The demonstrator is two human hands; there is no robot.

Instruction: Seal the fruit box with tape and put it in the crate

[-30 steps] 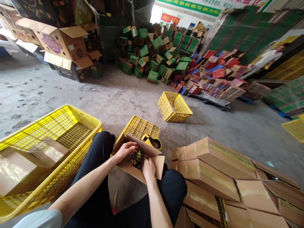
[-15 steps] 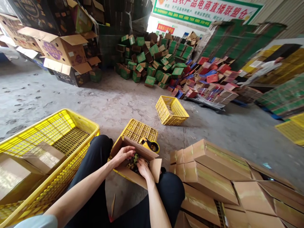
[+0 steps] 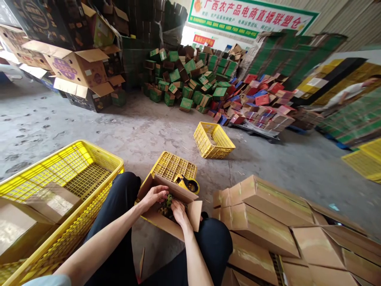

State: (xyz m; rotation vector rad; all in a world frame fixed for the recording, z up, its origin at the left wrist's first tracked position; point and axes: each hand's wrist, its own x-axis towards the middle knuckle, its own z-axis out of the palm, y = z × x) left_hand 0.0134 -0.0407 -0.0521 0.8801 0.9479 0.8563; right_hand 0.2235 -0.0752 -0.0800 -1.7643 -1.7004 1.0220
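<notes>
An open cardboard box (image 3: 195, 214) rests tilted between my knees, its flaps up. Inside lies a small heap of knobbly green-and-brown produce (image 3: 168, 203), its kind too small to make out. My left hand (image 3: 154, 196) reaches over the box's left side, fingers curled together beside the heap; what they pinch, if anything, is hidden. From the right, my right hand (image 3: 179, 212) dips into the box with its fingers bent against the produce, their tips partly hidden. Just beyond the box, a yellow tape dispenser (image 3: 187, 183) lies on an upturned yellow crate (image 3: 171, 163).
To my left stands a large yellow crate (image 3: 119, 165) holding cardboard boxes (image 3: 55, 200). Taped cartons (image 3: 268, 220) are stacked at my right. Another yellow crate (image 3: 214, 141) sits ahead on the concrete floor. Heaped green boxes (image 3: 186, 104) and a person (image 3: 347, 93) are farther back.
Both hands stay inside the box; my right hand's fingers shift slightly toward my left hand. The view turns a little, and the person in the background has moved right.
</notes>
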